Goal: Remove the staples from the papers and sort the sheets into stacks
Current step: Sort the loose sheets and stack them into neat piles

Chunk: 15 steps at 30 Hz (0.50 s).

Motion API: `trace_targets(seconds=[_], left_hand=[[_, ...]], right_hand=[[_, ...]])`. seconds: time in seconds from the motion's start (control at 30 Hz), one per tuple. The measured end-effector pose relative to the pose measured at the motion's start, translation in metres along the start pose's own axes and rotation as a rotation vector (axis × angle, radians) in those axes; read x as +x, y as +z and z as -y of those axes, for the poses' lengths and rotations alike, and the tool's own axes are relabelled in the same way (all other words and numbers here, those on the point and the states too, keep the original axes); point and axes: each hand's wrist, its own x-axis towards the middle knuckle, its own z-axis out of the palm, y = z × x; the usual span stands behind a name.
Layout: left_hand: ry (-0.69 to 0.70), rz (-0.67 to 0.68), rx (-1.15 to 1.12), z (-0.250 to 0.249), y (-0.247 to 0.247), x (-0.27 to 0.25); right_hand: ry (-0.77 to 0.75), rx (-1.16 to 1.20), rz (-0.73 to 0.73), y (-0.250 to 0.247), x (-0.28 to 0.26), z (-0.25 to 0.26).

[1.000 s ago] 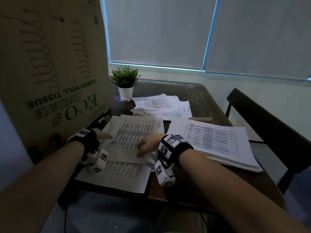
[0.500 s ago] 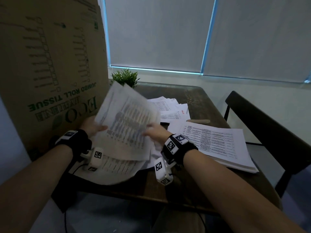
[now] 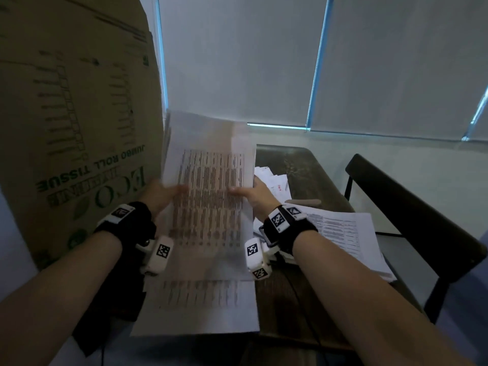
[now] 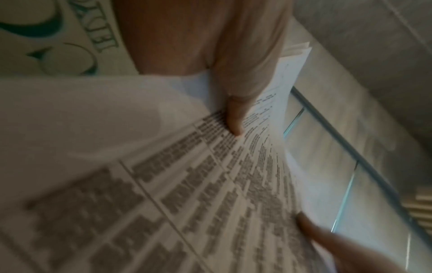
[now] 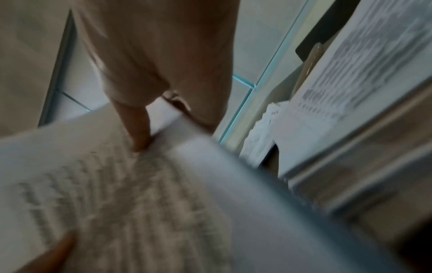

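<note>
Your left hand (image 3: 161, 195) and right hand (image 3: 254, 194) each pinch a side edge of the white printed sheaf of papers (image 3: 208, 196), thumbs across the front, fingers behind it. You hold it upright above the dark wooden table (image 3: 298, 165). At 3 o'clock a white paper stack (image 3: 348, 239) lies flat; at 9 o'clock stands the brown cardboard box (image 3: 74, 128).

Cardboard box (image 3: 74, 133) upright at left; dark chair (image 3: 412, 223) right of table (image 3: 298, 165); blinds (image 3: 237, 56) behind.
</note>
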Motion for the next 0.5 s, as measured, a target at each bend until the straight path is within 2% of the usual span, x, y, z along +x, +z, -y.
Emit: trace_targets(seconds=[0.07, 0.13, 0.17, 0.23, 0.3, 0.37, 0.43, 0.5], left_hand=[[0.059, -0.087, -0.056, -0.018, 0.001, 0.011], [0.112, -0.239, -0.137, -0.035, 0.001, 0.023], [0.119, -0.313, -0.187, -0.042, -0.001, 0.032], [0.064, -0.376, -0.305, -0.055, -0.001, 0.047], [-0.021, -0.359, -0.413, -0.049, -0.001, 0.073], [-0.115, -0.285, -0.529, -0.021, 0.007, 0.105], [-0.183, -0.172, -0.615, -0.020, 0.030, 0.091], [-0.251, -0.090, -0.663, -0.037, 0.061, 0.057]], right_hand=[[0.016, -0.009, -0.005, -0.009, -0.003, 0.007], [0.022, -0.117, -0.065, -0.022, -0.004, 0.013], [0.024, -0.189, -0.105, -0.029, -0.004, 0.014], [0.029, -0.256, -0.235, -0.047, -0.003, 0.014], [0.034, -0.165, -0.340, -0.070, -0.002, 0.009], [0.069, 0.042, -0.368, -0.091, -0.004, 0.006], [0.106, 0.224, -0.326, -0.106, -0.020, 0.011], [0.147, 0.291, -0.268, -0.114, -0.045, 0.026]])
